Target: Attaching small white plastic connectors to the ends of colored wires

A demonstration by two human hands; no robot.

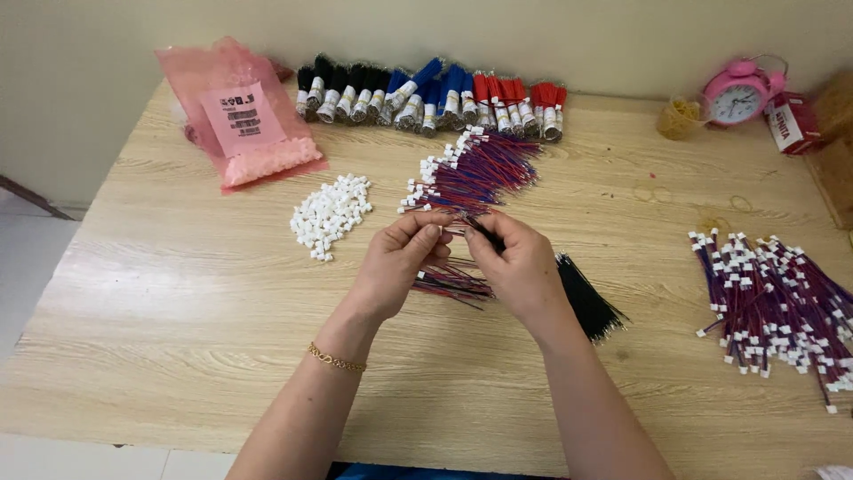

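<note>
My left hand (398,262) and my right hand (518,265) meet at the middle of the wooden table (178,302), fingertips pinched together on a thin wire (458,230) with a small white connector. Under my hands lies a loose bunch of red and blue wires (453,284). A bundle of black wires (588,302) lies just right of my right wrist. Beyond my fingers sits a pile of red-and-blue wires with white connectors (471,169). A heap of loose white connectors (330,213) lies to the left.
A pink bag of white connectors (244,116) lies at the back left. Bundled black, blue and red wires (431,93) line the back edge. A big pile of finished wires (777,307) sits at the right. A pink alarm clock (737,93), rubber bands (680,116) and a red box (791,120) stand at the back right.
</note>
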